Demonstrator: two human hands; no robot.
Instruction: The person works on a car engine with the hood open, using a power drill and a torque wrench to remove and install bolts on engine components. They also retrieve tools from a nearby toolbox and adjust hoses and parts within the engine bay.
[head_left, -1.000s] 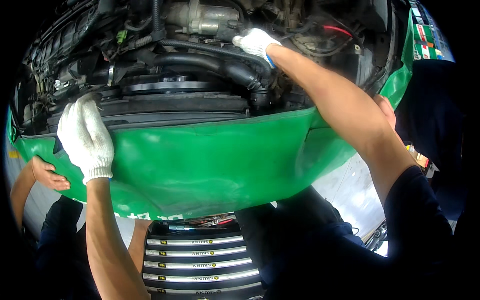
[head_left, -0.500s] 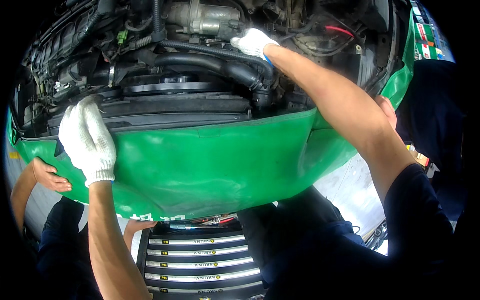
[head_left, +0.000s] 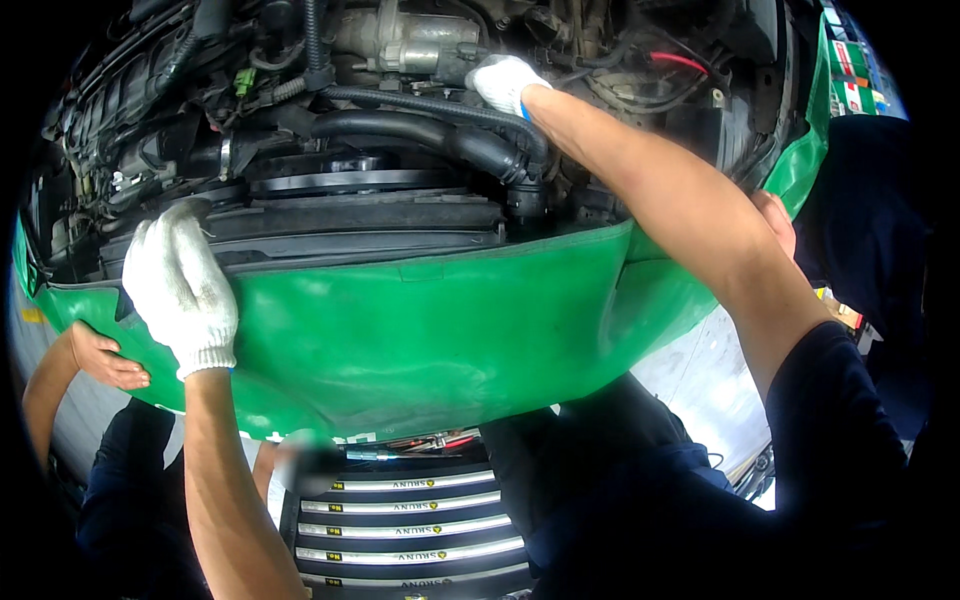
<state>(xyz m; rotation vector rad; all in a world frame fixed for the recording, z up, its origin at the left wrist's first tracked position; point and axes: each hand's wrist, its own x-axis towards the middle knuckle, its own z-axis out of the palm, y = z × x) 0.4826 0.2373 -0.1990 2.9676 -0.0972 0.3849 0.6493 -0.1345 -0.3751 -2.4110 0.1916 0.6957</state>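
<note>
My left hand [head_left: 183,278], in a white knitted glove, is at the front edge of the engine bay, over the top of a green vinyl cover [head_left: 440,340]; its fingers are together and bent, and what they grip is hidden. My right hand [head_left: 500,82], also gloved, reaches deep into the bay beside a metal cylindrical part [head_left: 405,35] and above a corrugated hose [head_left: 420,99]. Its fingers are curled, with whatever they hold out of sight. A thick black pipe [head_left: 390,130] runs below it.
Another person's hand [head_left: 105,355] touches the cover at left; more fingers [head_left: 775,220] grip it at right, behind my forearm, by a dark-clothed figure [head_left: 855,200]. A drawer tool chest [head_left: 400,530] with tools on top stands below, on pale floor [head_left: 680,370].
The view has shifted slightly, with my hands holding much the same places. A blurred dark shape now appears at the top left of the tool chest.
</note>
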